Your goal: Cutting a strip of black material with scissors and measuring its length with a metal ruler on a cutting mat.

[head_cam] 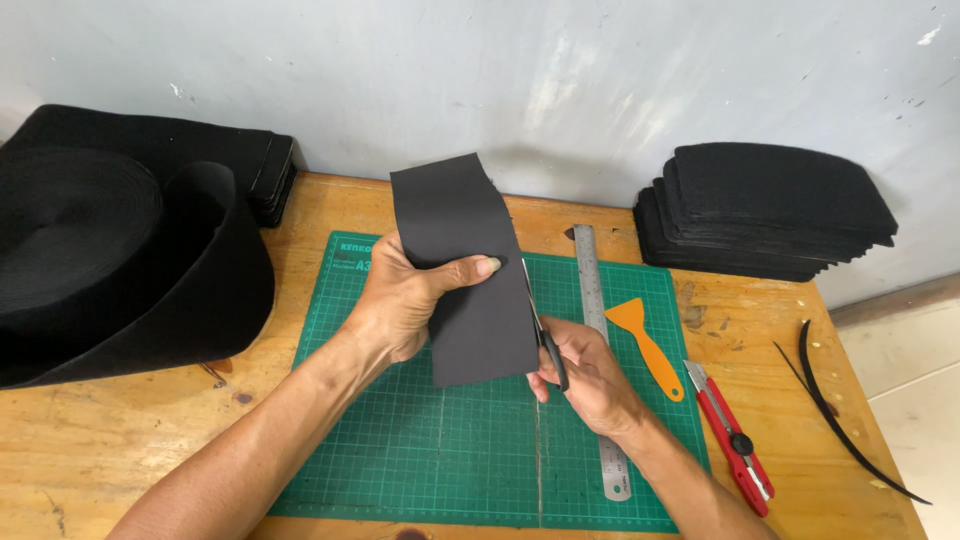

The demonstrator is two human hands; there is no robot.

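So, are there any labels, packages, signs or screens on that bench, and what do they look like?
No packages, signs or screens.
Cutting mat: green rectangle under both hands, pale grid lines, small pale print in its top left corner.
Ruler: long steel strip lying on the mat's right side, fine scale marks along it.
Left hand holds a plain black sheet, no label; right hand holds scissors at its edge.
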